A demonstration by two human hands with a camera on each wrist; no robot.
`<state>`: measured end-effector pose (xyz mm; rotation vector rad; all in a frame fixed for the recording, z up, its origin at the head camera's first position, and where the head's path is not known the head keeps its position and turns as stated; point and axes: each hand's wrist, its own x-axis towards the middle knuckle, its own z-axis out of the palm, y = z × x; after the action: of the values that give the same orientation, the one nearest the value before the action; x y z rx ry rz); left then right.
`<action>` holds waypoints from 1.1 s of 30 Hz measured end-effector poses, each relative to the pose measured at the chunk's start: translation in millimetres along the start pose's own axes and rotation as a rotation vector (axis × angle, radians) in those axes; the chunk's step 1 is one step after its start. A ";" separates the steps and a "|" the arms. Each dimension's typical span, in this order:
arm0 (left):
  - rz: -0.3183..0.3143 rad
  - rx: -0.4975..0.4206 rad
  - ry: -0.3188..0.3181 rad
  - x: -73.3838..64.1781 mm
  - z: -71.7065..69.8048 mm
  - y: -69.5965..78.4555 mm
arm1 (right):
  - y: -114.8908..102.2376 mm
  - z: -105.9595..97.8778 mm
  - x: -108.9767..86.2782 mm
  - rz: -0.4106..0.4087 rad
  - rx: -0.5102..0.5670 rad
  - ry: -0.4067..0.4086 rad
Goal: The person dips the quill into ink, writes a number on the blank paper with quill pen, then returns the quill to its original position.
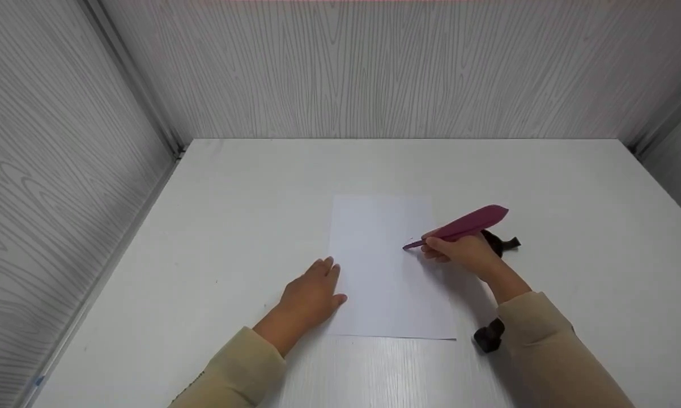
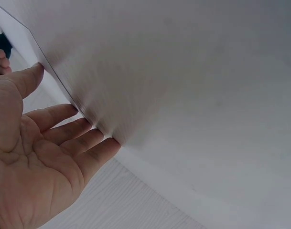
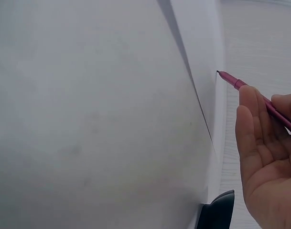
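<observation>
A sheet of white paper [image 1: 374, 294] lies on the white table. My right hand [image 1: 459, 249] pinches a maroon feather pen [image 1: 476, 222] between thumb and fingers, its plume slanting up to the right. The pen's tip is right at the paper, right of the middle, beside a faint small mark. In the right wrist view, the slim pen barrel [image 3: 230, 79] sticks out past the fingertips. My left hand [image 1: 311, 293] rests palm down at the sheet's left edge, fingers extended. Its fingertips [image 2: 112, 144] line up along that edge in the left wrist view.
A dark object [image 1: 509, 244] lies behind my right hand, partly hidden by it. Another small black object [image 1: 488, 336] sits beside the right sleeve. Grey wood-grain panels [image 1: 340, 68] rise at the back and along both sides of the table [image 1: 250, 181].
</observation>
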<state>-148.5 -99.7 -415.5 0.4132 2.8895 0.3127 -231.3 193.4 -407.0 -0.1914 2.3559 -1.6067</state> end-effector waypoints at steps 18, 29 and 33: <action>0.004 0.005 0.001 0.1 0.7 0.2 | 2.8 1.1 -8.7 -0.020 -0.045 -0.111; 0.004 -0.004 0.000 -0.3 -0.4 -0.9 | 3.8 0.5 -16.8 0.004 -0.041 -0.157; 0.008 0.002 0.004 0.1 -0.2 -1.0 | 4.4 -0.4 -18.6 0.030 -0.041 -0.156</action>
<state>-148.9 -100.6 -415.5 0.4250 2.8927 0.3116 -213.5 200.3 -408.1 -0.2777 2.2633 -1.4749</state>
